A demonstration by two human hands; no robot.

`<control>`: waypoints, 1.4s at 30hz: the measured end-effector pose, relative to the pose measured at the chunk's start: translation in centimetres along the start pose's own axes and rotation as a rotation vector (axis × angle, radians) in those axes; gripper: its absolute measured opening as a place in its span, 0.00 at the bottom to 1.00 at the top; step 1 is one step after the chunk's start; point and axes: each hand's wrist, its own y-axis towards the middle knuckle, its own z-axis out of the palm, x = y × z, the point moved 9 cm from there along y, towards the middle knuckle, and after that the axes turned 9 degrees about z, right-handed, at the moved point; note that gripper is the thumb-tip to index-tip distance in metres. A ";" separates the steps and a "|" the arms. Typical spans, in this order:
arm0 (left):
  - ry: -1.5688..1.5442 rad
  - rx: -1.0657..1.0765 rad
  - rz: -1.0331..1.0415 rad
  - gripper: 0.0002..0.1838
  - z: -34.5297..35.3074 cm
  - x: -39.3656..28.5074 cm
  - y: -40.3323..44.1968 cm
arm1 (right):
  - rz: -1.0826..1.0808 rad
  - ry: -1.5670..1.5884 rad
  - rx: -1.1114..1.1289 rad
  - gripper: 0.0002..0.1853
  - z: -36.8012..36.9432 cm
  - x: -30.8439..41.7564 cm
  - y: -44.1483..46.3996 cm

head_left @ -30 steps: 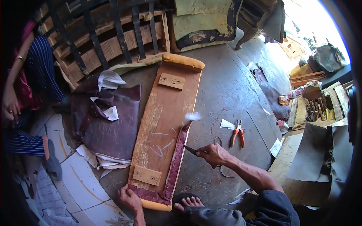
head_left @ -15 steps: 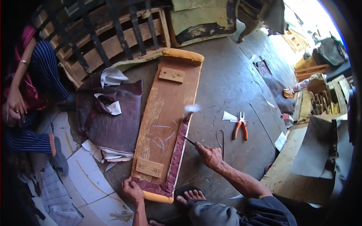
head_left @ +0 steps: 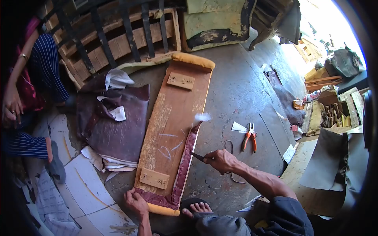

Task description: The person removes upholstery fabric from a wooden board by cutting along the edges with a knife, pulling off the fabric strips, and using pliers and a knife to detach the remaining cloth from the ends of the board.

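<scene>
A long wooden panel (head_left: 161, 129) with orange foam at both ends lies lengthwise before me. Maroon leatherette (head_left: 182, 169) is folded over its near end and part of its right edge. My left hand (head_left: 136, 201) grips the near left corner. In my right hand (head_left: 221, 160) is a slim dark knife (head_left: 198, 157), its tip at the leatherette on the right edge. White stuffing (head_left: 202, 117) sticks out at the strip's far end. Two small wood blocks (head_left: 155, 178) are fixed to the panel.
Orange-handled pliers (head_left: 249, 138) lie on the floor to the right, beside a white scrap (head_left: 239, 127). Folded maroon leatherette (head_left: 114, 129) lies left of the panel. A seated person's striped leg (head_left: 47, 67) is at the left. A slatted wooden frame (head_left: 114, 43) stands behind.
My right hand has shifted slightly right and down, and the knife now shows broader, with its tip still at the panel's right edge. My left hand keeps its grip on the corner.
</scene>
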 end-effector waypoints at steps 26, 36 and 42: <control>-0.005 0.068 0.023 0.11 -0.8 -2.5 0.7 | 0.003 0.006 0.057 0.16 0.3 0.5 -0.1; 0.026 0.041 0.140 0.11 -1.5 -0.9 0.0 | -0.322 0.064 -0.444 0.12 4.7 1.7 -1.4; -0.031 0.026 0.063 0.11 -0.7 -1.6 1.0 | -0.185 0.004 -0.346 0.16 1.9 -0.5 -2.0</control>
